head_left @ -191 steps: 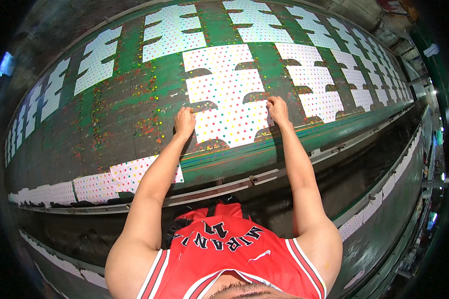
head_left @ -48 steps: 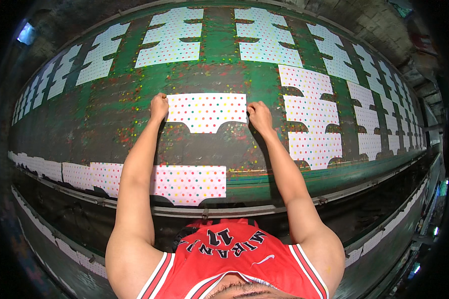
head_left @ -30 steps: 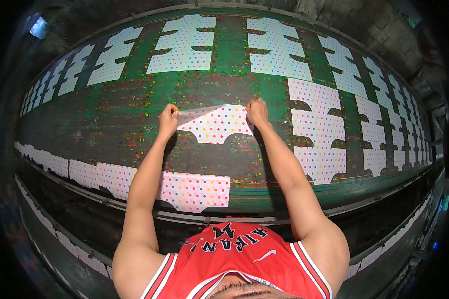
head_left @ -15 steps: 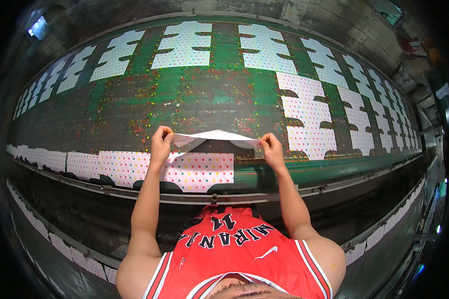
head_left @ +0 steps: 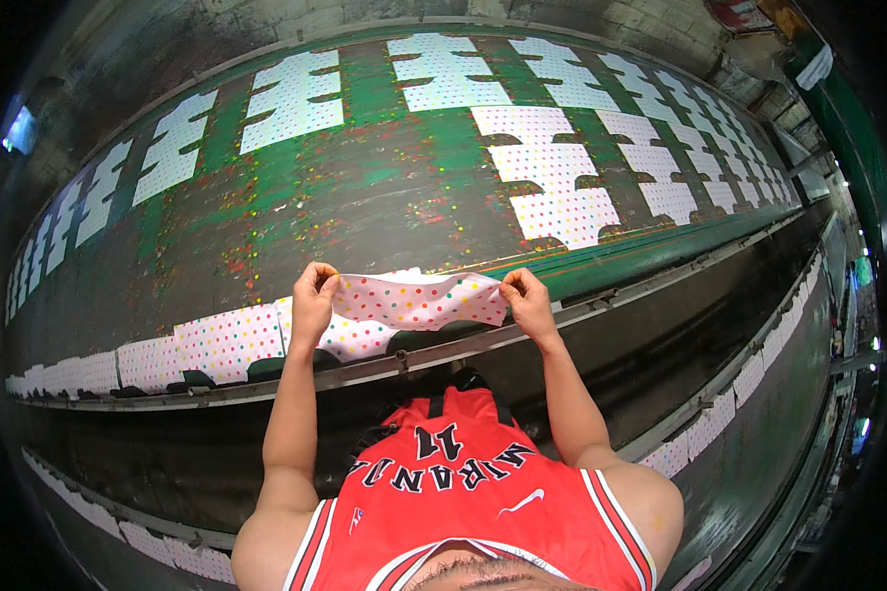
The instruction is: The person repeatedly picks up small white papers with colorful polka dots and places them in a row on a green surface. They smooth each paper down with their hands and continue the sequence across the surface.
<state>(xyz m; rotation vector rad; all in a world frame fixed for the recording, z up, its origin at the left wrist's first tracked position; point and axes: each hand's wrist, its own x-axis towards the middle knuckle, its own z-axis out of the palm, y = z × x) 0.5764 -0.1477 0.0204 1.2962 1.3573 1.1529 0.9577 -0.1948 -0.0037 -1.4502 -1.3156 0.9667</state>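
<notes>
A white cut piece of cloth-like sheet with coloured dots (head_left: 419, 301) is stretched between my two hands, its dotted side showing and its lower part curling. My left hand (head_left: 315, 298) pinches its left end. At the other end, my right hand (head_left: 529, 303) pinches the corner between thumb and fingers. Behind and below it, along the near edge of the long table (head_left: 296, 212), lie more dotted pieces (head_left: 229, 345), partly covered by the held one and my left forearm.
Notched dotted pieces lie in rows along the far side (head_left: 294, 98) and toward the right (head_left: 552, 177). A metal rail (head_left: 443, 357) runs along the near edge. Behind me, another table (head_left: 749, 492) carries dotted pieces along its edge.
My view has swung, shifting the table's pieces leftward. The held piece, earlier showing a pale plain side, now shows its dots and hangs over the table's near edge. Both hands keep their pinch.
</notes>
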